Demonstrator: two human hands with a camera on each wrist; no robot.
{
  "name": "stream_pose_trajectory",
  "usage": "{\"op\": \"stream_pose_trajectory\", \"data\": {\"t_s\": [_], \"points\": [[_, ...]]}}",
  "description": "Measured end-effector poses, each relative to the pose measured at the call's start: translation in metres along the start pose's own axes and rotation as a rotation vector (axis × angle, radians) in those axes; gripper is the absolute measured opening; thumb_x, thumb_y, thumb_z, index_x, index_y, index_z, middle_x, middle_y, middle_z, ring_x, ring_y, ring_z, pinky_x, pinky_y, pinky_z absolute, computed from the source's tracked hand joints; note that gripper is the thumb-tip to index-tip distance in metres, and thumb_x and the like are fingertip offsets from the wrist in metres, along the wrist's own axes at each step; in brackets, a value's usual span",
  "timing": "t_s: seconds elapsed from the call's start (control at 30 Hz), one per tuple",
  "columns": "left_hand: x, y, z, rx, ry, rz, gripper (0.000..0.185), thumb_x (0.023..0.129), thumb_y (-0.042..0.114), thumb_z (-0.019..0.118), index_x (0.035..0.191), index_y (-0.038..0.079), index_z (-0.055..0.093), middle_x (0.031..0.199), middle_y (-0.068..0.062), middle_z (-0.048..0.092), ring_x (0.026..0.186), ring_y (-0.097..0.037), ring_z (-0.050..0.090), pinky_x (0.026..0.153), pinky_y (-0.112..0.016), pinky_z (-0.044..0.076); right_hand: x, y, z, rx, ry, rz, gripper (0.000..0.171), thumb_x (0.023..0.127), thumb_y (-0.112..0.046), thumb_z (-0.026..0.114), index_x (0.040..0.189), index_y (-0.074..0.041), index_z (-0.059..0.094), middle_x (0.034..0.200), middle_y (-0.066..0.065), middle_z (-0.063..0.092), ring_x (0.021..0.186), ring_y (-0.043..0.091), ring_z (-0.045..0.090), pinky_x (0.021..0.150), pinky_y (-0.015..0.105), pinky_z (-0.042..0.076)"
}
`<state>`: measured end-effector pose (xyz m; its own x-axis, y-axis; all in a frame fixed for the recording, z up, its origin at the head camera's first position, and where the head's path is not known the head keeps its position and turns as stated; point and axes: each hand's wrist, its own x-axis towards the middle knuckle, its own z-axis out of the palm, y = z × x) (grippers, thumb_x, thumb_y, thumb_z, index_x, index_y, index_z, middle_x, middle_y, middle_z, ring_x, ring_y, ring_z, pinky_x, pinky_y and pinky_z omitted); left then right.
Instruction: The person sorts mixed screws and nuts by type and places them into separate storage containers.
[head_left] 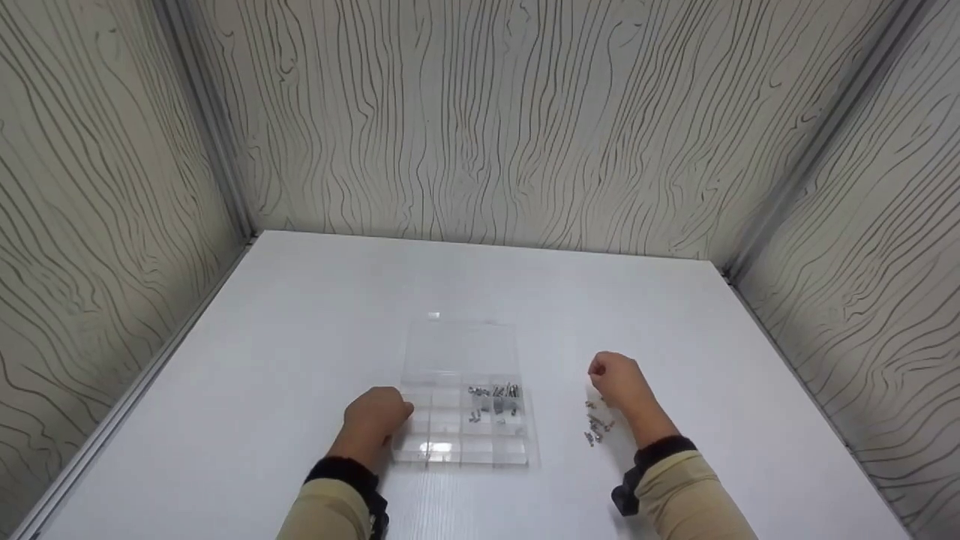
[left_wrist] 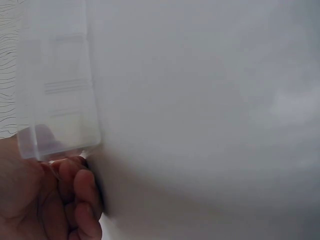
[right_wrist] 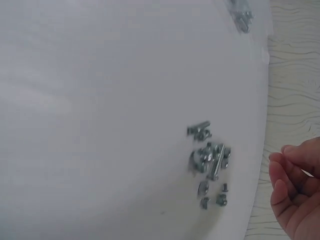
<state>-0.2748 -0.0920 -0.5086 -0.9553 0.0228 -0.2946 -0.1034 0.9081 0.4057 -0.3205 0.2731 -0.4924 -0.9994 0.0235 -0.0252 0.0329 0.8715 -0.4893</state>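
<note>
Left hand (head_left: 375,420): the fingers (left_wrist: 82,192) are curled against the near left corner of the clear plastic box (head_left: 461,409), touching its wall and resting on the bench (head_left: 300,330). The grip looks like a steadying hold rather than a lift.

Right hand (head_left: 619,382): the fingers (right_wrist: 285,172) are drawn together with the tips bunched, as in a pinch. Whether a screw sits between them cannot be told from any view. The hand hovers to the right of the box, just beyond the loose screws (head_left: 596,427).

The box lies flat in the middle of the bench with its lid folded open away from the person. It is divided into small compartments; one compartment on its right side holds a heap of sorted screws (head_left: 495,401), the others appear bare.

The loose screws lie scattered in a small cluster on the bench, right of the box and apart from it.

Handling, as judged: the screws are small, hard, light and smooth, likely to roll or slip; take each by the shank or head between thumb and forefinger tips. The box is light, thin-walled and liable to slide on the smooth bench; hold it by a corner or side wall.
</note>
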Motion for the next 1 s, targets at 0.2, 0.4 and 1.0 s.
{"op": "stream_pose_trajectory", "data": {"t_s": [0.2,0.4,1.0], "points": [[-0.001,-0.001,-0.001,-0.002,0.01,0.006,0.029,0.085,0.024,0.048,0.061,0.009,0.055,0.061,-0.004,0.053,0.05,-0.017,0.05,0.044,-0.027,0.04,-0.002,0.018,0.002,0.0,-0.052,0.092,0.003,0.083,-0.001,0.056,0.082,-0.004,0.057,0.078,0.007,0.056,0.072,0.021,0.052,0.062,0.032,0.045],[-0.001,-0.001,0.0,-0.002,0.008,0.007,0.03,0.085,0.024,0.047,0.059,0.009,0.054,0.06,-0.004,0.053,0.049,-0.017,0.049,0.043,-0.027,0.039,-0.007,0.027,0.003,-0.06,-0.057,0.115,0.005,0.079,-0.003,0.061,0.078,-0.003,0.057,0.076,0.008,0.055,0.071,0.023,0.052,0.063,0.035,0.045],[0.001,-0.001,0.0,0.02,-0.012,0.004,0.032,0.088,0.027,0.048,0.063,0.009,0.057,0.063,-0.004,0.054,0.055,-0.018,0.051,0.046,-0.028,0.041,-0.009,0.027,0.008,-0.184,-0.107,0.077,0.006,0.076,0.0,0.057,0.08,-0.005,0.056,0.076,0.007,0.055,0.072,0.023,0.052,0.068,0.039,0.046]]}}
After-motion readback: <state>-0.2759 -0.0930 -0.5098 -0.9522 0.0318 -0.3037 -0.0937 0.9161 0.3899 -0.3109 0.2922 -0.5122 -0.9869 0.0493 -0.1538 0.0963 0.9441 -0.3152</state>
